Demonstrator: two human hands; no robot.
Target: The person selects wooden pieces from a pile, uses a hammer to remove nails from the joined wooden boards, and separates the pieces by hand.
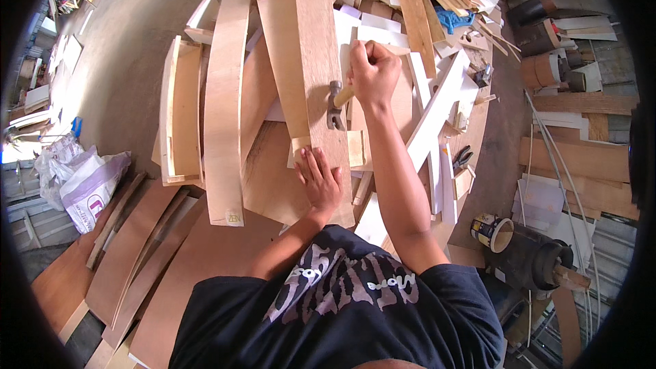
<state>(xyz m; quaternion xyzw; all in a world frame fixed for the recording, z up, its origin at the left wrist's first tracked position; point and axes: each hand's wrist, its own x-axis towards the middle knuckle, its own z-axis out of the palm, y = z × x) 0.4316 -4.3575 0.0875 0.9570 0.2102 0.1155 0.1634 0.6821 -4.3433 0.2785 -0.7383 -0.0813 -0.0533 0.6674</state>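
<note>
My right hand is closed round the wooden handle of a claw hammer. The dark metal hammer head is over a long light-brown wooden board; whether it touches the board, I cannot tell. My left hand lies with fingers stretched out on the near part of this board, holding nothing. Its fingertips reach a small pale wood block at the board's left edge. A narrower pale panel slants alongside the board on the left. No nail can be made out near the hammer.
Left of the board lie another long plank and a shallow wooden frame. White and pale offcuts crowd the right side, with pliers and a paint bucket. Large brown panels lean at the lower left, near a plastic sack.
</note>
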